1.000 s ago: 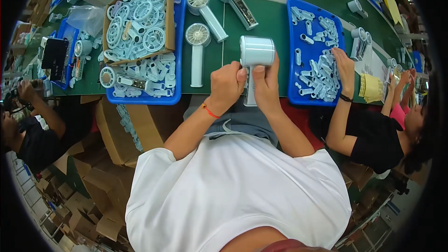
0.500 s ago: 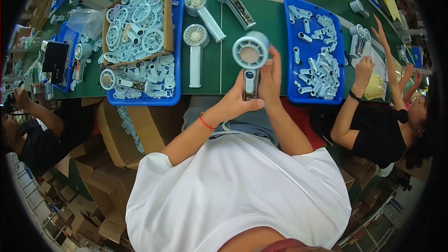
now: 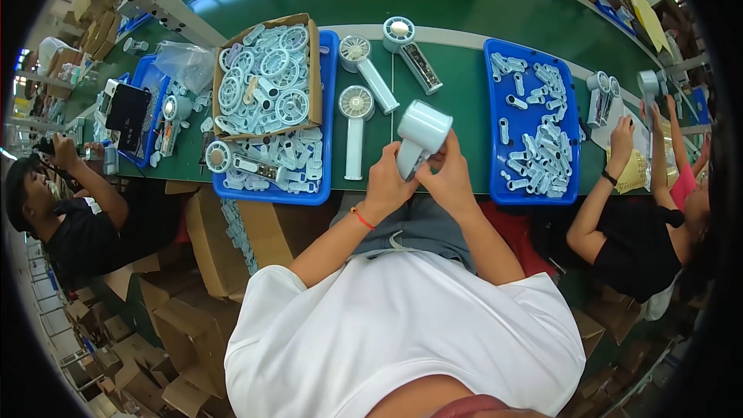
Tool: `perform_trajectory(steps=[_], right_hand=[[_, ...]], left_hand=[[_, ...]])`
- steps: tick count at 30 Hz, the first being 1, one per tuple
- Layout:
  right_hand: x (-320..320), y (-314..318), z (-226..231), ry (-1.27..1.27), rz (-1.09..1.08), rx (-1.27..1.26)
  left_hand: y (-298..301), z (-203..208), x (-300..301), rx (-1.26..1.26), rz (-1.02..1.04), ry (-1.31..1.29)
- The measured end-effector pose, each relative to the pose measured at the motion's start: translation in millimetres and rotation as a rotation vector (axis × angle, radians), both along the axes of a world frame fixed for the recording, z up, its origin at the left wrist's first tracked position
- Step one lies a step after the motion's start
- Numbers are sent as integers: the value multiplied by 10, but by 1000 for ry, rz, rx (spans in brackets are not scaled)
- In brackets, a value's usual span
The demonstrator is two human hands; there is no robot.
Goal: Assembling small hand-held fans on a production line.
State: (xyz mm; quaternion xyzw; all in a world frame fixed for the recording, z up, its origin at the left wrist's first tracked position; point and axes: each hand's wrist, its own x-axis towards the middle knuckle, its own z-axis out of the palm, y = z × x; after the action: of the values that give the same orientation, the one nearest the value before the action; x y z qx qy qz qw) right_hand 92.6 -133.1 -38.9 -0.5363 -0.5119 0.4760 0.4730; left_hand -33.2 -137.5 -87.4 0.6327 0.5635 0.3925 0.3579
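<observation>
A pale blue handheld fan [image 3: 425, 125] is held over the table's near edge, its round head tilted up and its side toward me. My left hand [image 3: 388, 184] wraps the fan's handle from the left. From the right, my right hand [image 3: 450, 179] grips the lower handle, thumb and fingers closed near its end. Much of the handle is hidden by my fingers. Beyond the hands lie a fan with an open handle showing its inner parts [image 3: 419, 63] and two fans with closed handles, one farther [image 3: 374, 81] and one nearer [image 3: 354, 135].
On the left, a blue tray [image 3: 329, 108] carries a cardboard box [image 3: 316, 70] of fan rings and small parts, plus another open-handled fan [image 3: 246, 164]. A second blue tray [image 3: 493, 135] on the right holds small covers. Co-workers sit at both sides; cardboard boxes [image 3: 209, 248] stand at lower left.
The fan has turned from its round grille facing me to its side facing me. Both hands have shifted their grip on the handle. The whole view has shifted, showing more of the far table.
</observation>
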Motion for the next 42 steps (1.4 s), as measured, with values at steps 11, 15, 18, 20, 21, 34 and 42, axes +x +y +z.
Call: perform_trajectory(steps=[11, 15, 18, 20, 21, 34, 42], right_hand=[[-8, 14, 46, -272, 115, 105], [20, 18, 96, -547, 144, 337], [118, 114, 96, -675, 188, 487], [153, 172, 81, -748, 207, 591], [157, 192, 87, -676, 191, 612], [128, -2, 96, -296, 26, 357], [79, 28, 77, -354, 19, 426]], left_hand=[[12, -143, -100, 293, -88, -77], [14, -343, -237, 248, -232, -29], [-19, -147, -240, 109, -374, 39], [-48, -32, -158, 25, -326, -304], [-50, 15, -136, 17, -325, -306], [-222, 358, 3, -306, -300, -773], [-195, 339, -10, -283, -201, -693]])
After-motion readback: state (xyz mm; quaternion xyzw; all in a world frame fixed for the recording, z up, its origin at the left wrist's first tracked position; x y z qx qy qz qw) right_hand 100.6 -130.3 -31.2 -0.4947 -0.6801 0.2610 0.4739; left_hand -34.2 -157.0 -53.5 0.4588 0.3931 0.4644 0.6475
